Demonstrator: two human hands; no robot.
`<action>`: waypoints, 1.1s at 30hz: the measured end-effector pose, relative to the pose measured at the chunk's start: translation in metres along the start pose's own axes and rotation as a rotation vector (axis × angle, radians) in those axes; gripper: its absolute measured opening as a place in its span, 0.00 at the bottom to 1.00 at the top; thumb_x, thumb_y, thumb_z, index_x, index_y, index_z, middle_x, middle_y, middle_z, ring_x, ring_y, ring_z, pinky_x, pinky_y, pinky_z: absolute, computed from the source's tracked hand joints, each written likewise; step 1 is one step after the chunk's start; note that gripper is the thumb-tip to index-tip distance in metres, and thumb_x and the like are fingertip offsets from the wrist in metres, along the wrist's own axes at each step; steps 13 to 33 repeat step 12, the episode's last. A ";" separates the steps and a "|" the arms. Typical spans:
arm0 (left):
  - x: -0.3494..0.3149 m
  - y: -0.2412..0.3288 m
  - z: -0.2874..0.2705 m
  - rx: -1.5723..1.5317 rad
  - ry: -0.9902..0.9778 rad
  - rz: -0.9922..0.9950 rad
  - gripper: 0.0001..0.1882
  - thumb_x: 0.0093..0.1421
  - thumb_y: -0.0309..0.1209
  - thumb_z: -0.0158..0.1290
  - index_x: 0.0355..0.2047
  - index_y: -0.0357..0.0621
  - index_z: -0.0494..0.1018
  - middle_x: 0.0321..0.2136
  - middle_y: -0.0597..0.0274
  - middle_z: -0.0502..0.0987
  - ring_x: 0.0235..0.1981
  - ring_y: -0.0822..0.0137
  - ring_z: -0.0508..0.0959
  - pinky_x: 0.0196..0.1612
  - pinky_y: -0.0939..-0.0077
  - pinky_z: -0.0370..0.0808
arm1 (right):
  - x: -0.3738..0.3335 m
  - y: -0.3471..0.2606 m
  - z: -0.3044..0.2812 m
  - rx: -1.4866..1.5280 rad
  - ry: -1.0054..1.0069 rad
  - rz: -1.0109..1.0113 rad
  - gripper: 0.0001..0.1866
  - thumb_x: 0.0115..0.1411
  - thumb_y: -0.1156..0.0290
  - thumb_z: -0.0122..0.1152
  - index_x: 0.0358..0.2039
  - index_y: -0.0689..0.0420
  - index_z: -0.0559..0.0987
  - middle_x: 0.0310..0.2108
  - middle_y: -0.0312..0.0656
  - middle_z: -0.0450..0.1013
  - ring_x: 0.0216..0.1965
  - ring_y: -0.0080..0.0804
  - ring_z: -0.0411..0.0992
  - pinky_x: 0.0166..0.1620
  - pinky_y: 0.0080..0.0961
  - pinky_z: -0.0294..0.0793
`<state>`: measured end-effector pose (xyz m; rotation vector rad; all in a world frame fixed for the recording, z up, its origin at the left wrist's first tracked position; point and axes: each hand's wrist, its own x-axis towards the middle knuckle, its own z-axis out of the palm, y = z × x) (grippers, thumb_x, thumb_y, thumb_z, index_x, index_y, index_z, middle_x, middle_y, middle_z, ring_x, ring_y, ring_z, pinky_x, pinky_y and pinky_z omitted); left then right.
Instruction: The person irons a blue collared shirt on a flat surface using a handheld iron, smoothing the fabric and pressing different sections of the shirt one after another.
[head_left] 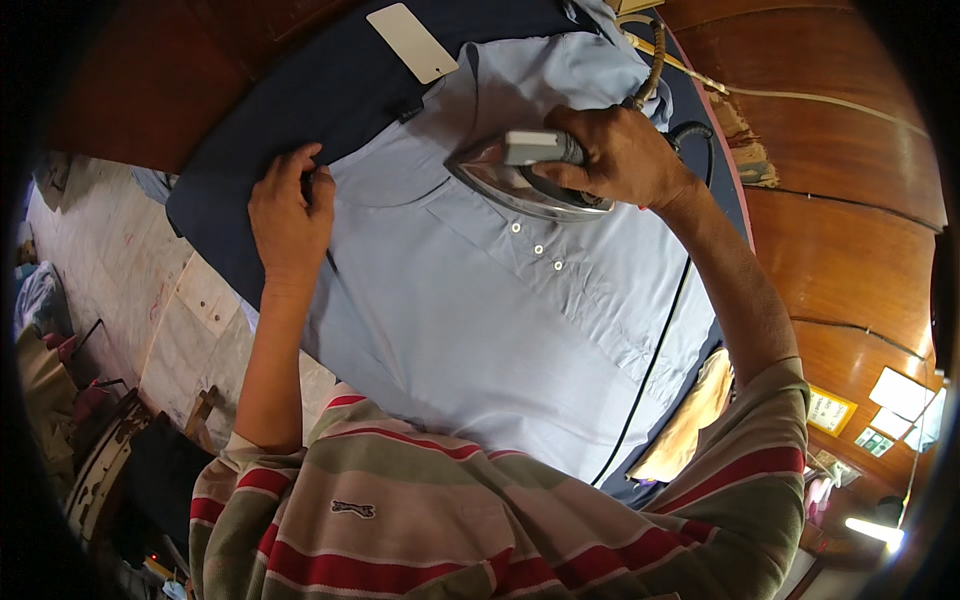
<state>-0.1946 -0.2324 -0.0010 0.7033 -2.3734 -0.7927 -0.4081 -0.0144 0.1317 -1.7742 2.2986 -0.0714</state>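
Note:
A pale blue shirt with a short row of white buttons is spread over a dark blue padded board. My right hand is closed round the handle of an iron, whose metal sole lies on the shirt above the buttons, its tip toward the left. At the shirt's left edge, my left hand is curled, thumb near the bent fingers. Something dark shows between them, too small to make out. A white card tag lies at the top beside the collar.
The iron's thick cord rises at the upper right. A thin black cable crosses the shirt's right side. Yellowish cloth lies by the right edge, near a brown wooden panel. Pale marble flooring shows at left.

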 end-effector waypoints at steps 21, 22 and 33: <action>0.000 -0.004 0.001 0.010 -0.020 -0.017 0.13 0.53 0.30 0.50 0.40 0.46 0.74 0.31 0.60 0.75 0.34 0.59 0.75 0.42 0.66 0.69 | 0.005 0.003 -0.010 0.078 -0.056 -0.060 0.25 0.51 0.47 0.59 0.35 0.59 0.76 0.25 0.48 0.76 0.28 0.41 0.77 0.34 0.31 0.76; 0.000 -0.004 0.001 0.010 -0.020 -0.017 0.13 0.53 0.30 0.50 0.40 0.46 0.74 0.31 0.60 0.75 0.34 0.59 0.75 0.42 0.66 0.69 | 0.005 0.003 -0.010 0.078 -0.056 -0.060 0.25 0.51 0.47 0.59 0.35 0.59 0.76 0.25 0.48 0.76 0.28 0.41 0.77 0.34 0.31 0.76; 0.000 -0.004 0.001 0.010 -0.020 -0.017 0.13 0.53 0.30 0.50 0.40 0.46 0.74 0.31 0.60 0.75 0.34 0.59 0.75 0.42 0.66 0.69 | 0.005 0.003 -0.010 0.078 -0.056 -0.060 0.25 0.51 0.47 0.59 0.35 0.59 0.76 0.25 0.48 0.76 0.28 0.41 0.77 0.34 0.31 0.76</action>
